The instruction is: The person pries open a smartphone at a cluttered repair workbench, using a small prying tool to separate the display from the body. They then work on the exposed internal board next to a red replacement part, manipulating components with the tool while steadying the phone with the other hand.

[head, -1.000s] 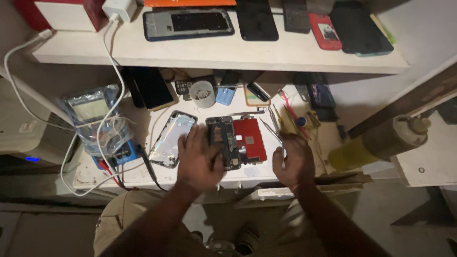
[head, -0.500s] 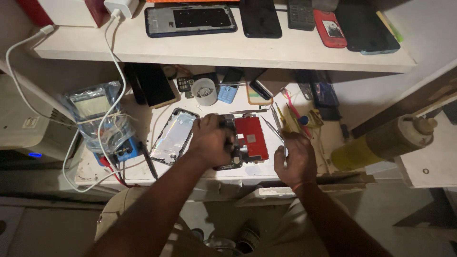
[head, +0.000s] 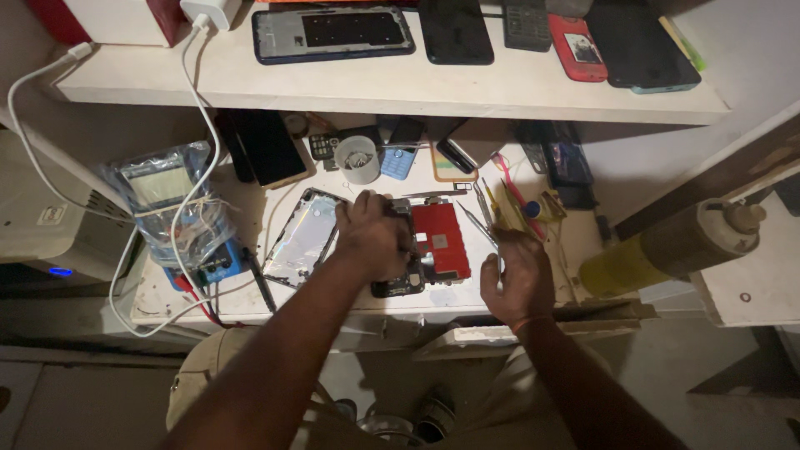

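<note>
An opened phone (head: pixel 437 246) with a red battery lies on the white bench (head: pixel 167 292), a dark board showing at its near end. My left hand (head: pixel 371 233) rests on its left half and grips it, fingers curled over the top edge. A silvery phone back frame (head: pixel 302 237) lies just left of that hand. My right hand (head: pixel 518 279) hovers right of the phone near the bench's front edge. Its fingers are curled on a thin metal tool (head: pixel 477 221) that points up-left toward the phone.
A white cup (head: pixel 360 158), small phones and hand tools (head: pixel 512 196) crowd the back of the bench. A bagged meter (head: pixel 171 208) with white cables sits at the left. Several phones line the shelf (head: pixel 500 87) above. A yellow cylinder (head: pixel 667 246) lies at the right.
My left hand has moved forward from the bench's near edge onto the opened phone. My right hand has stayed in about the same place.
</note>
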The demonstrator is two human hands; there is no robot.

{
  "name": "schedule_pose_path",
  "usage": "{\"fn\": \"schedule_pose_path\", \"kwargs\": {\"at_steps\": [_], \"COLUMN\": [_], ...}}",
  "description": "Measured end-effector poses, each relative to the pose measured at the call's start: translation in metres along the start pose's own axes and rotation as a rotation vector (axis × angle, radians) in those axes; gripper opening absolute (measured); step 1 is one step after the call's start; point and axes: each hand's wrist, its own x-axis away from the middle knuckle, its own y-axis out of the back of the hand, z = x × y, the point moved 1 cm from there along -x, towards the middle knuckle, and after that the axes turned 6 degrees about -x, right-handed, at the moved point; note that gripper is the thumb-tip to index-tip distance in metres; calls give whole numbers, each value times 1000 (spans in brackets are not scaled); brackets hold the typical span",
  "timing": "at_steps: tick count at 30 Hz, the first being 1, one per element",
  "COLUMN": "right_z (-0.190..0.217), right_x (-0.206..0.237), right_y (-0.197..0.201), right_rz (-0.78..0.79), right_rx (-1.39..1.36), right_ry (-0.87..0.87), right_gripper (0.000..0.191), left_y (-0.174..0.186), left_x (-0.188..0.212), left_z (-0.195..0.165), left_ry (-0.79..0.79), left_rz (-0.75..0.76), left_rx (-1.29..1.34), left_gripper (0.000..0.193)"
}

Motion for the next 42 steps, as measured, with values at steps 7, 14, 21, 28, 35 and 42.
{"fn": "schedule_pose_path", "kwargs": {"at_steps": [7,14,21,28,35,42], "right_z": [-1,1,6,15,13,20], "right_x": [-1,-4,-5,-7,-3,13], "right_y": [1,3,7,8,12,-13], "right_rz": [13,22,27,29,5,-60], "right_rx": [12,10,18,149,44,-639], "right_ry": [12,24,27,132,212,-153], "right_gripper": [40,35,35,39,28,23], "left_y": [-2,-8,-10,-49,-70,-72], "left_x": [5,4,3,46,55,58], "left_z": [-4,0,-4,23,31,33], "left_ry": [-7,0,26,-94,-104,-112], "left_rz": [-83,-63,-80,-616,-658,-622], "left_rx": [-109,-17,-36,128,-2,-29], "left_gripper": [33,25,34,55,58,58]}}
